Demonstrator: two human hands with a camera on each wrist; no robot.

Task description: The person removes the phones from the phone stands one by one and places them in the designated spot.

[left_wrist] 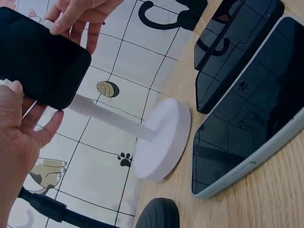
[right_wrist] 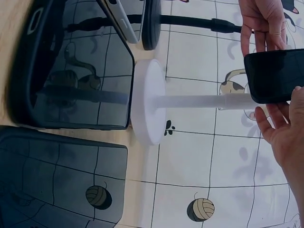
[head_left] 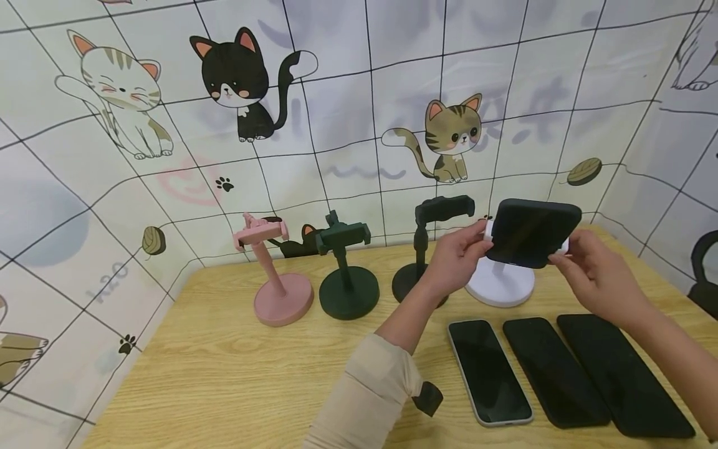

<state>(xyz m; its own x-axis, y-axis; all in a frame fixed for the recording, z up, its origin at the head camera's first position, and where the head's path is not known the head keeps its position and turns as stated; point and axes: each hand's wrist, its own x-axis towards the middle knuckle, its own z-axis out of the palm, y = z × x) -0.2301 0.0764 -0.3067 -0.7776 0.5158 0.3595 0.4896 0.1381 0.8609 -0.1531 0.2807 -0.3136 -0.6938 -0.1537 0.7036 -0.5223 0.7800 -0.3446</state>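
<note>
A black-screened phone (head_left: 533, 234) lies sideways and tilted at the head of the white phone stand (head_left: 501, 288), whose clamp ends show at the phone's short sides. My left hand (head_left: 457, 259) pinches the clamp end on the left, thumb in front and fingers partly behind the phone. On the opposite end my right hand (head_left: 600, 277) grips the clamp with thumb and fingers. From the left wrist view, the stand's white post (left_wrist: 118, 120) runs from its round base (left_wrist: 164, 142) to behind the phone (left_wrist: 40, 57). The phone hides most of the clamp.
Left of the white stand are a black phone stand (head_left: 421, 249), a green stand (head_left: 348, 293) and a pink stand (head_left: 283, 299). Nearer lie a white-edged phone (head_left: 490, 374) and two black phones (head_left: 555, 374) (head_left: 625, 377) on the wooden table (head_left: 235, 374). A cat-print sheet (head_left: 336, 125) hangs behind.
</note>
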